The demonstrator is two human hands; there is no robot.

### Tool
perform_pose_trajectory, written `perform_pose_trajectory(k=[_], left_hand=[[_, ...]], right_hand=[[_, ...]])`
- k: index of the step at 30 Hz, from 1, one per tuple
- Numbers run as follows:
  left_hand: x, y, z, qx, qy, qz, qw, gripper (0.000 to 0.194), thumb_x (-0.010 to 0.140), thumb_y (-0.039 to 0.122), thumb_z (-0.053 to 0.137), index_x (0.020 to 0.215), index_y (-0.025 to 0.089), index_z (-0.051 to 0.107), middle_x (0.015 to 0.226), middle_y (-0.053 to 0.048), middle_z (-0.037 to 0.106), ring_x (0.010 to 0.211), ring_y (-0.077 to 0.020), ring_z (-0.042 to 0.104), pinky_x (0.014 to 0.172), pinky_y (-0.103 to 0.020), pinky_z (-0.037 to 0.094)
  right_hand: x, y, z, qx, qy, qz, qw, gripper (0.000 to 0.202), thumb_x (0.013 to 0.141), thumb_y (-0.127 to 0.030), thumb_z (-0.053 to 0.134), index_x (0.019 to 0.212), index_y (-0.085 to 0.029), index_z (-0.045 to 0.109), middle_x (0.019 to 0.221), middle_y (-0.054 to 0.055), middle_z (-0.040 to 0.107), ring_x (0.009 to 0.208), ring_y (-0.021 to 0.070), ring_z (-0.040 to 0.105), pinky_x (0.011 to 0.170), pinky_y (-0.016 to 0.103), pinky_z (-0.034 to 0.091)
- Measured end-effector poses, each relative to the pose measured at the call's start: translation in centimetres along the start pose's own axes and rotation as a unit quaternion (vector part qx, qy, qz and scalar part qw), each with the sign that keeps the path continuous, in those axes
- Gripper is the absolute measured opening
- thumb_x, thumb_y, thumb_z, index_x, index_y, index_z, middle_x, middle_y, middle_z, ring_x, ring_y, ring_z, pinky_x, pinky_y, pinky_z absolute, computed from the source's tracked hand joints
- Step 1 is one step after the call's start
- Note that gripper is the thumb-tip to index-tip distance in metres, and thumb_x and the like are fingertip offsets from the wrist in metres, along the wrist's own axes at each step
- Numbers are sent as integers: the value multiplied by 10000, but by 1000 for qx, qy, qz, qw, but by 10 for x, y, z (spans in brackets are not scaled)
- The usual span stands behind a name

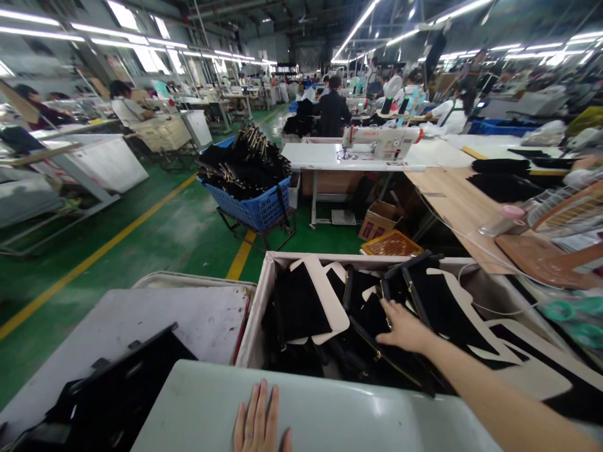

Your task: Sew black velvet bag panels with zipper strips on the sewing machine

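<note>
My left hand (258, 419) lies flat with fingers spread on the pale green tabletop (330, 408) at the bottom centre. Beyond the table edge, my right hand (402, 326) reaches over a cloth-lined bin (257, 314), fingers apart, over the black pieces; whether the fingertips touch one is not clear. The bin holds several black fabric pieces with cream panels (325, 301), some with black-edged strips and gold zippers. A black piece with a cream edge (452, 307) lies to the right of my right hand.
Black pieces (117, 389) lie on a grey board (188, 314) at left. Past the bin are a blue basket (259, 210) heaped with black pieces, a white sewing machine (381, 143) and a cardboard box (379, 220). A fan (570, 220) stands at right. Several people sit further back.
</note>
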State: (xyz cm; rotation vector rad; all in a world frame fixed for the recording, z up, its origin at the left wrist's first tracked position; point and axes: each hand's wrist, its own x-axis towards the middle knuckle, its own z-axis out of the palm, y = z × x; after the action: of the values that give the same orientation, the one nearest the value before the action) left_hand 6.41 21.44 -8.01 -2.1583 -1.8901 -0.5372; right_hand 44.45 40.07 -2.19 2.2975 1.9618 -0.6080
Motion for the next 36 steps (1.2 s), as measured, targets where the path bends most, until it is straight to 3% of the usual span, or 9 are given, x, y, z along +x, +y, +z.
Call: perform_pose_trajectory(k=[3,6,8,13,19,22,29,36], left_hand=[[0,-1,-1,4,-6,7,1000,756,845,307,474,1529,198,171,1407,-148,494,1290,-323,468,1105,-538,284],[0,-2,-3,5,-10,12,1000,752,850,309,474,1529,199,171,1414,-147,486,1301,-321,457,1110,-535,280],[1,-1,-3,5,-9,12,1000,738,853,307,471,1526,200,187,1420,-138,481,1318,-316,439,1120,-526,270],[2,0,-5,0,-7,3,1000,730,849,303,474,1522,210,206,1437,-122,465,1338,-304,416,1133,-515,258],[0,1,-4,-2,-15,3,1000,740,846,315,471,1524,205,198,1447,-131,453,1341,-308,414,1130,-528,263],[1,1,-5,-1,-18,6,1000,742,840,305,478,1522,199,204,1455,-135,442,1347,-309,407,1134,-531,254],[6,0,-17,-5,-36,25,999,725,848,301,508,1512,196,237,1472,-129,423,1359,-303,390,1137,-512,261],[4,-2,-12,5,-14,20,1000,767,840,286,510,1526,193,180,1438,-142,465,1324,-307,435,1115,-522,285]], right_hand=[[-2,-59,66,-46,4,-46,998,560,879,-414,591,1380,-231,423,1487,107,332,1322,324,354,1055,608,294],[-2,-89,104,-93,24,-68,993,592,872,-409,600,1401,-236,398,1524,106,267,1361,346,283,1078,634,229],[3,-88,108,-117,31,-90,989,568,875,-393,599,1389,-234,414,1514,105,286,1352,339,302,1073,626,247],[24,-58,91,-143,26,-130,981,529,874,-399,601,1351,-222,455,1477,104,346,1311,317,368,1046,592,318],[15,-77,106,-138,43,-65,987,518,885,-377,592,1357,-224,443,1442,109,386,1264,305,425,1005,574,381],[23,-72,92,-122,31,-67,990,478,889,-379,589,1322,-211,474,1386,106,446,1196,275,489,958,527,439],[60,-11,13,-100,4,-11,995,407,902,-391,573,1251,-189,519,1234,90,550,1016,206,584,839,424,516],[42,-34,-9,-73,8,-15,997,377,903,-388,573,1217,-182,536,1168,75,582,965,188,600,810,399,524]])
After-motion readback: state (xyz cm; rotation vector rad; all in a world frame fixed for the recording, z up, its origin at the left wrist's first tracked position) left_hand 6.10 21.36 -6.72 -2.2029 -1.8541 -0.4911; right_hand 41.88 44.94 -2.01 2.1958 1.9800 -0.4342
